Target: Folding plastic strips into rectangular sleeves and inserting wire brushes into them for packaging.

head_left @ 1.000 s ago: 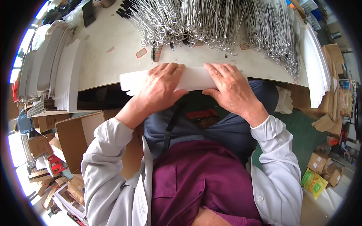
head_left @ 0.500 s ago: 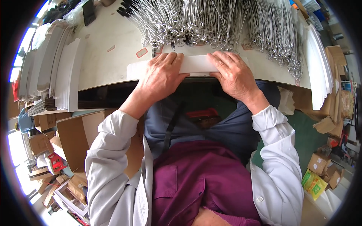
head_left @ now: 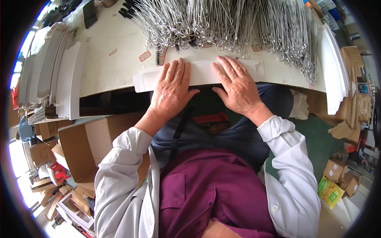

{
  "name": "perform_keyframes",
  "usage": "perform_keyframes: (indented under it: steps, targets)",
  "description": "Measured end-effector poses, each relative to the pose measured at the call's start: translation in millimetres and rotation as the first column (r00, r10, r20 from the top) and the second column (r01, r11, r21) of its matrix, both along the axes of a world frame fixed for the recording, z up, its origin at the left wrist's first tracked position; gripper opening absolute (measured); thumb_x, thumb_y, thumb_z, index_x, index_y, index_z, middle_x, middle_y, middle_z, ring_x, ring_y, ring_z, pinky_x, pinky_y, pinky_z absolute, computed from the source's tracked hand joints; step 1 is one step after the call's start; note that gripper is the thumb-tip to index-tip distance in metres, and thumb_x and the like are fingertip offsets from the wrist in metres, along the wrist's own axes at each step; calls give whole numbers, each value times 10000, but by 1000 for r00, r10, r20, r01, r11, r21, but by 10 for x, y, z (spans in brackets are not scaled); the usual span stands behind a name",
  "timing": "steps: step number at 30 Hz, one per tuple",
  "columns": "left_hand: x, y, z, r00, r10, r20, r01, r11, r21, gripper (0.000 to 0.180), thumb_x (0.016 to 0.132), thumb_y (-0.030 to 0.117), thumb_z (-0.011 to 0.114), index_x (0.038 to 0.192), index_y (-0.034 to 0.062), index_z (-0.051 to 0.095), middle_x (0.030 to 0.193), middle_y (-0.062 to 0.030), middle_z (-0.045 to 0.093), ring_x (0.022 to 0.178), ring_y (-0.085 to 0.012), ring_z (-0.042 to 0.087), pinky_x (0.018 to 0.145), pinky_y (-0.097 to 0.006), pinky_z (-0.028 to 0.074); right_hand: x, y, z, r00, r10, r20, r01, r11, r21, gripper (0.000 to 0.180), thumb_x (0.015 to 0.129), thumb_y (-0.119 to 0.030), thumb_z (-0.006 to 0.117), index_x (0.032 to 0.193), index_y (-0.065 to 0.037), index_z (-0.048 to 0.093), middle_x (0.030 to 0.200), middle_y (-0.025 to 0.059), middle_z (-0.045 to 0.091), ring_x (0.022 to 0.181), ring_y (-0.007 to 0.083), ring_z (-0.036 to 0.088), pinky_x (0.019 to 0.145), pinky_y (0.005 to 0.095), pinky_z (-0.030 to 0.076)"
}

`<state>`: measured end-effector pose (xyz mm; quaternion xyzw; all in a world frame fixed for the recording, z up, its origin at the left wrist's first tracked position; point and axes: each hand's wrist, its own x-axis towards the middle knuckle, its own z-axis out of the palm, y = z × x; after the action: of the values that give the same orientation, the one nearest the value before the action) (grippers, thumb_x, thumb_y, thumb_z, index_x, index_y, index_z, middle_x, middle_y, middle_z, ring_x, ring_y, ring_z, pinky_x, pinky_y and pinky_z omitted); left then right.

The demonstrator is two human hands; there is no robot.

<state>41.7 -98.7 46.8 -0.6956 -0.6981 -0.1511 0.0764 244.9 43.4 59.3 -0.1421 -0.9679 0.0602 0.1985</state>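
Both hands, left hand point(head_left: 171, 92) and right hand point(head_left: 237, 90), press flat with fingers spread, gripping nothing, on the white card point(head_left: 200, 73), whose long axis runs along the table's point(head_left: 107, 67) near edge.

On the table top beyond your hands lie two small red-edged paper labels point(head_left: 145, 56), with a third, paler one point(head_left: 113, 52) to their left, and a dark phone-like slab point(head_left: 89, 13) stands at the far left corner (its screen too dim to read). An open brown cardboard box point(head_left: 85, 146) sits on the floor by your left elbow, with smaller cartons point(head_left: 41, 152) stacked farther left. On your right, low on the floor, a yellow-green bag point(head_left: 330, 192) lies beside small brown boxes point(head_left: 335, 170).
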Motion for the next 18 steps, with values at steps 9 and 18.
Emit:
perform_keyframes:
  steps: [9,18]
  targets:
    - [-414,-229,-10,994,-42,-102,45,999,25,606,877,100,618,1449,-60,499,1477,-255,525,1384,-398,489,1186,-505,363,445,218,-97,981,-191,31,188,979,72,694,849,-208,785,1439,39,516,1519,183,504,1440,337,449,1217,468,344]
    - [-491,-331,7,987,-50,-150,63,994,84,584,836,54,628,1399,-76,541,1405,-255,584,1313,-400,551,1153,-514,403,605,343,-140,981,-192,-39,194,979,56,643,881,-182,752,1448,23,529,1505,142,530,1409,303,484,1206,456,356]
